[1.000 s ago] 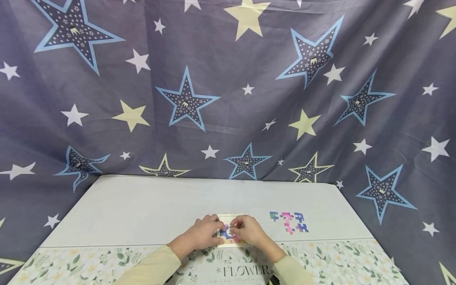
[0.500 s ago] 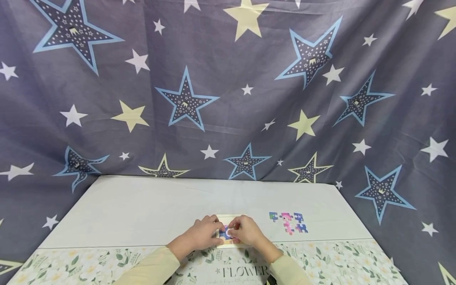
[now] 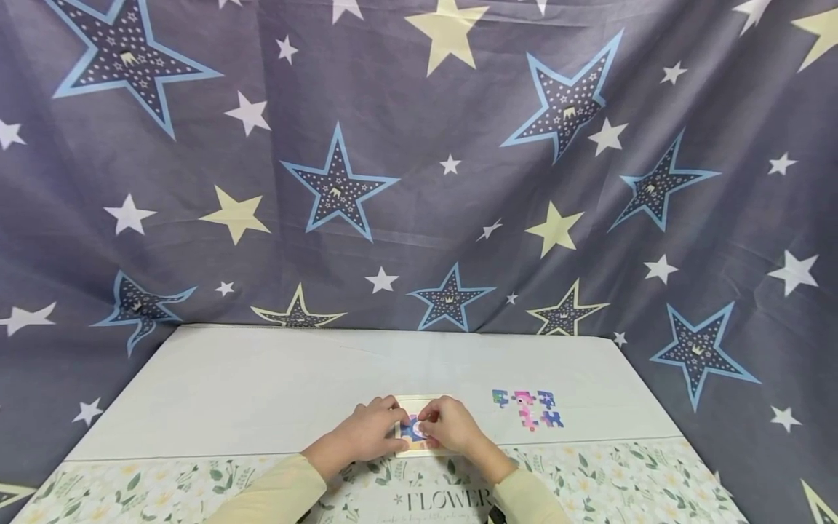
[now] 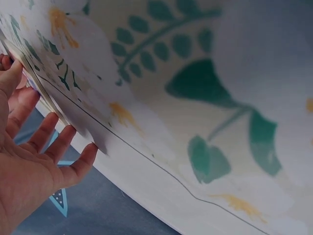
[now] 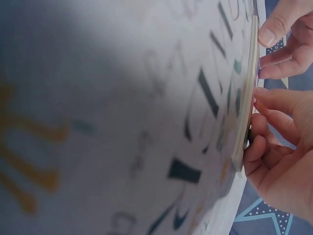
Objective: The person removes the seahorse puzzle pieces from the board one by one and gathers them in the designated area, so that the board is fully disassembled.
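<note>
Puzzle board point(image 3: 417, 405) at lower centre of the frame, sides partly masked, left hand point(image 3: 372, 431) fingers spread and touching its edge, right hand point(image 3: 453, 426) fingertips drawn together over it, cannot tell whether gripping a piece, loose pieces point(image 3: 525, 399) lower right.

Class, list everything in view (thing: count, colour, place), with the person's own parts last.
Puzzle tray: one, cream, between the hands
Puzzle picture: one, blue, pink and yellow, inside the tray, partly hidden by fingers
Loose puzzle pieces: about five, pink, blue and green, right of the tray
Tablecloth: one, white with flowers, under the tray
Starry cloth: one, purple-grey, behind the tablecloth
Sleeves: two, pale yellow, on the forearms
Left hand: one, bare, tray's left
Right hand: one, bare, tray's right
</note>
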A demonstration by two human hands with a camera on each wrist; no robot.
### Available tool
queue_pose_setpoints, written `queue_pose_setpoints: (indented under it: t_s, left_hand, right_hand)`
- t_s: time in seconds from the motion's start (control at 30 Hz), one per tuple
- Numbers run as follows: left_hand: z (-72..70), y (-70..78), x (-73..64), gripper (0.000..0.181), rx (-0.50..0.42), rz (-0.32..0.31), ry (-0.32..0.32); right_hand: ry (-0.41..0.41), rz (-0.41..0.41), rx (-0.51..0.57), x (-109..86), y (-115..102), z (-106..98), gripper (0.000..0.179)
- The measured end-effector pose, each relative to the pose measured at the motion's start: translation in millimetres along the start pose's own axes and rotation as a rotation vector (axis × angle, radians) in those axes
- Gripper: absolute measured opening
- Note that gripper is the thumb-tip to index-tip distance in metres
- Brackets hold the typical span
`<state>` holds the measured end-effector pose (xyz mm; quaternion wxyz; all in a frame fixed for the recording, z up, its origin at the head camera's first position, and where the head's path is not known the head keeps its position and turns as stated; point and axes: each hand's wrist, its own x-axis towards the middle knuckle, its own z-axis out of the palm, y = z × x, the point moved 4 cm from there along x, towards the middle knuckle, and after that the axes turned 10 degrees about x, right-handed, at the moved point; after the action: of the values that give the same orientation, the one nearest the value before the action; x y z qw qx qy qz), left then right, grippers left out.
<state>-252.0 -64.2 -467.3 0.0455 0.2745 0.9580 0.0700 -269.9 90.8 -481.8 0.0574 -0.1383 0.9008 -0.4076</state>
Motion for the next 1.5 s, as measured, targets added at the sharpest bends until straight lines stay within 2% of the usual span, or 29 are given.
queue_pose_setpoints:
  t_s: [0.43, 0.87, 1.13, 1.5]
  left_hand:
    - [3.2, -1.3, 3.8, 0.038, 0.07, 0.009, 0.004]
    - [1.1, -1.4, 3.3, 0.038, 0.044, -0.002, 0.02]
    - [1.5, -3.8, 4.6, 0.046, 0.0, -0.051, 0.031]
    - [2.4, -7.7, 3.3, 0.063, 0.027, -0.119, 0.066]
  right_hand:
    - [-0.004, 0.005, -0.013, -0.4, -1.9, -0.5, 0.003]
    - [-0.012, 0.006, -0.009, 1.6, -2.5, -0.6, 0.004]
    - [-0.013, 0.002, 0.003, 2.0, -1.9, 1.5, 0.002]
    - [-0.006, 0.004, -0.006, -0.1, -3.3, 0.7, 0.004]
